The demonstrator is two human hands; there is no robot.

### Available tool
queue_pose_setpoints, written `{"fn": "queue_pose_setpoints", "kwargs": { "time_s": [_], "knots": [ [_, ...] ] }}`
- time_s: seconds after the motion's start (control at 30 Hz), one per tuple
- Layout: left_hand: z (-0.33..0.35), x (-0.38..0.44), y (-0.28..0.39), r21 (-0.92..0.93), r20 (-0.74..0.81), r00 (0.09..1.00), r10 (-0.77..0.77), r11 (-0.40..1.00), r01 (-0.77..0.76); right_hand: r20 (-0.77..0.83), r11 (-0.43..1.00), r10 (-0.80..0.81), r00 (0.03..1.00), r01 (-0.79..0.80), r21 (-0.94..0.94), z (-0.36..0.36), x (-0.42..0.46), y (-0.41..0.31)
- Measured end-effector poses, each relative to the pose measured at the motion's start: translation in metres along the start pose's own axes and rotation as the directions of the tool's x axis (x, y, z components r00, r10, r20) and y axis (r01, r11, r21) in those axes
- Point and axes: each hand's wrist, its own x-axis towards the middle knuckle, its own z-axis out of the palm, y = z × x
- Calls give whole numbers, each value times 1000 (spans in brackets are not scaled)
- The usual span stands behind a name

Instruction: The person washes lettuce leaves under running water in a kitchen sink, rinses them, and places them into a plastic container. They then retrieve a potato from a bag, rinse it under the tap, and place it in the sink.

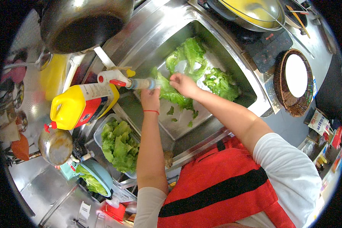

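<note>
A green lettuce leaf [170, 91] is stretched out between my hands inside a stainless steel sink [188, 134]. My left hand [150, 99], with a red cord at its wrist, grips the leaf's near side; the faucet [141, 83] partly covers its fingertips. Whitish water streaks show at the spout's end, over the leaf. Against the leaf's other side, my right hand [183, 85] has its thumb and fingers curled close together; whether they pinch the leaf is unclear. Further lettuce leaves [192, 54] lie beyond on the sink bottom, with another clump [222, 84] to the right.
Left of the sink stands a yellow jug [71, 107], below a large dark pan [87, 25]. A clear tub of lettuce [119, 145] sits in the left basin, near a blue basin [99, 173]. A wicker basket [279, 71] holding a white plate [296, 75] is at right.
</note>
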Motion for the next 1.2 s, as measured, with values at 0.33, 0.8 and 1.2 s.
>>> {"fn": "queue_pose_setpoints", "kwargs": {
  "time_s": [0.33,0.8,1.2],
  "knots": [
    [9,-10,4,120,106,992,71,989,-83,184,975,-199,963,214,-64,-23,19,-54],
    [8,5,-26,343,273,958,-87,939,-12,33,771,-417,908,373,-516,-21,5,-52],
    [14,-12,21,-358,71,937,-343,868,345,476,843,299,827,-463,275,8,-7,-35]
  ]
}}
